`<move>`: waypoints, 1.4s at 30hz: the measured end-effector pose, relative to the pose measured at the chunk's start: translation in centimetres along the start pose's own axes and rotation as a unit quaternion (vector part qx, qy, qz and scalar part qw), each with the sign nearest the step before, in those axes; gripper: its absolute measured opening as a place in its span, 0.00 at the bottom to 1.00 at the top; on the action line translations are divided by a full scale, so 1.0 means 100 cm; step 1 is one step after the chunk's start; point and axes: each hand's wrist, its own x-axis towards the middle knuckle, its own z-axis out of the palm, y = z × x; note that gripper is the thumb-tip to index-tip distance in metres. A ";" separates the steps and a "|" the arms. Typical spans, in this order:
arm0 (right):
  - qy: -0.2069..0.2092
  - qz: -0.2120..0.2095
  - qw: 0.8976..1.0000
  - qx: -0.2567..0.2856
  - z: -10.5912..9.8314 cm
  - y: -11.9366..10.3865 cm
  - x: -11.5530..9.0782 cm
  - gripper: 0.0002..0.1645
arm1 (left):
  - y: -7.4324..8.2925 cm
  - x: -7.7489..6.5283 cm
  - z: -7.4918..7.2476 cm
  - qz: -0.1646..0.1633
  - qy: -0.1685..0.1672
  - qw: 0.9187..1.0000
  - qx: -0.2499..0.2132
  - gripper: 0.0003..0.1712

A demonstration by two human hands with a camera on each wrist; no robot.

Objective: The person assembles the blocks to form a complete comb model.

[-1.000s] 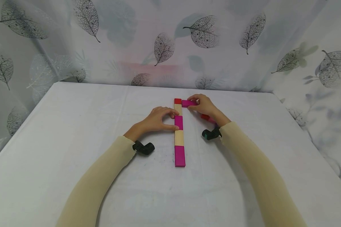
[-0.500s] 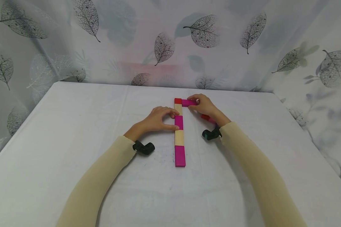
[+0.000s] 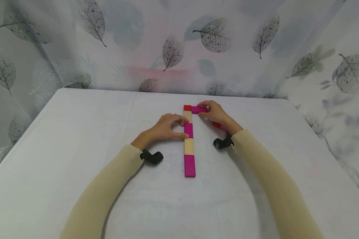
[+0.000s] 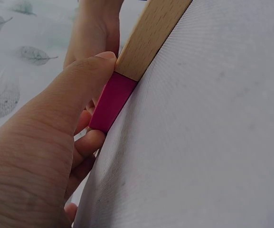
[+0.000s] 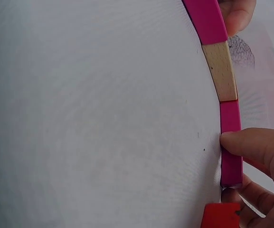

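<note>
- A white, finely ribbed cloth (image 5: 103,118) is covering the bench (image 3: 48,186); behind it a pale curtain (image 3: 122,39) is hanging, printed with lacy leaves.
- Smooth, straight-edged blocks are lying end to end in a row leading away from the person: a near magenta block (image 3: 189,166), a wooden block (image 3: 189,146) with visible grain, a middle magenta block (image 3: 188,130), a far wooden block (image 3: 187,116) and a red block (image 3: 187,108).
- A crosswise magenta block (image 3: 195,110) is lying at the far end, pointing right from the red block.
- The left hand (image 3: 162,128) is spanning the middle magenta block, grasping it with the thumb at its near end and fingers at its far end.
- The right hand (image 3: 215,112) is pinching the crosswise magenta block between thumb and fingers.
- Altogether, three magenta, two wooden and one red are forming this shape.
- Under the right wrist, a loose red piece (image 3: 216,124) and a pink piece (image 3: 223,128) are lying apart, partly hidden; whether they are joined, I cannot tell.
</note>
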 end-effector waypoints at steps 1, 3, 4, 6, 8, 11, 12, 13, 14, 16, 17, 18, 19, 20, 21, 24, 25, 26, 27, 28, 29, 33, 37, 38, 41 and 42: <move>0.000 0.000 1.000 0.000 0.001 0.001 0.000 0.26 | 0.000 0.000 0.001 0.000 -0.001 1.000 0.000 0.32; 0.001 -0.003 1.000 0.001 0.002 0.002 0.000 0.26 | 0.000 -0.001 0.001 0.001 0.000 1.000 0.001 0.32; 0.003 -0.005 1.000 0.002 0.002 0.002 0.000 0.25 | 0.000 -0.001 0.001 0.001 0.000 1.000 0.001 0.32; 0.005 -0.008 1.000 0.002 0.003 0.002 0.000 0.25 | 0.000 -0.001 0.001 0.002 0.002 1.000 0.001 0.32; 0.007 -0.010 1.000 0.002 0.003 0.003 0.001 0.25 | 0.001 -0.001 0.001 0.004 0.004 1.000 0.002 0.32; 0.010 -0.013 1.000 0.002 0.003 0.003 0.000 0.25 | 0.001 -0.001 0.001 0.004 0.003 1.000 0.005 0.32; 0.011 -0.014 1.000 0.003 0.003 0.002 0.000 0.25 | 0.001 -0.001 0.001 0.004 0.002 1.000 0.006 0.32; 0.011 -0.015 1.000 0.003 0.002 0.002 0.000 0.25 | 0.001 -0.001 0.001 0.003 0.001 1.000 0.006 0.32; 0.011 -0.014 1.000 0.005 0.002 0.002 0.000 0.25 | 0.001 0.000 0.000 0.002 0.000 1.000 0.007 0.32; 0.011 -0.015 1.000 0.006 0.002 0.002 0.000 0.25 | 0.001 0.000 0.000 0.001 -0.001 1.000 0.007 0.32; 0.011 -0.015 1.000 0.007 0.002 0.002 0.000 0.25 | 0.001 0.000 0.000 0.000 -0.001 1.000 0.007 0.32; 0.010 -0.015 1.000 0.008 0.001 0.002 0.000 0.25 | 0.001 0.000 0.000 0.000 -0.001 1.000 0.007 0.32; 0.009 -0.015 1.000 0.008 0.001 0.002 0.000 0.25 | 0.001 0.000 0.000 -0.001 -0.001 1.000 0.007 0.32; 0.008 -0.015 1.000 0.008 0.001 0.002 0.000 0.25 | 0.001 0.000 0.000 -0.001 0.000 1.000 0.007 0.32; 0.007 -0.015 1.000 0.007 0.001 0.002 0.000 0.25 | 0.001 0.000 0.000 0.000 0.000 1.000 0.007 0.32; 0.005 -0.007 1.000 0.011 0.001 0.001 -0.001 0.26 | 0.000 0.001 0.001 0.001 0.001 1.000 0.007 0.32; 0.005 -0.004 1.000 0.012 0.000 0.001 -0.002 0.26 | 0.000 0.001 0.001 0.002 0.001 1.000 0.007 0.32; 0.004 0.001 1.000 0.016 0.000 0.000 -0.002 0.26 | 0.000 0.001 0.001 0.002 0.001 1.000 0.007 0.32; 0.004 0.005 1.000 0.019 0.000 0.000 -0.002 0.26 | 0.000 0.001 0.001 0.002 0.001 1.000 0.007 0.32; 0.004 0.010 1.000 0.022 0.000 0.000 -0.003 0.26 | 0.000 0.001 0.002 0.002 0.001 1.000 0.007 0.32; 0.004 0.013 1.000 0.025 -0.001 0.001 -0.003 0.26 | 0.000 0.001 0.002 0.002 0.001 1.000 0.007 0.32; 0.003 0.011 0.999 0.036 -0.002 0.003 -0.002 0.26 | 0.000 0.000 0.001 0.002 0.002 1.000 0.007 0.32; 0.000 0.009 0.999 0.040 -0.003 0.004 -0.003 0.26 | 0.000 0.000 0.001 0.005 0.004 1.000 0.006 0.32; -0.001 0.011 0.999 0.040 -0.004 0.004 -0.004 0.26 | -0.001 0.000 0.001 0.005 0.004 1.000 0.006 0.32; -0.005 0.018 0.999 0.040 -0.006 0.004 -0.006 0.26 | -0.001 0.001 0.001 0.005 0.004 1.000 0.005 0.32; -0.006 0.021 0.999 0.041 -0.007 0.004 -0.006 0.26 | -0.001 0.001 0.001 0.005 0.003 1.000 0.005 0.32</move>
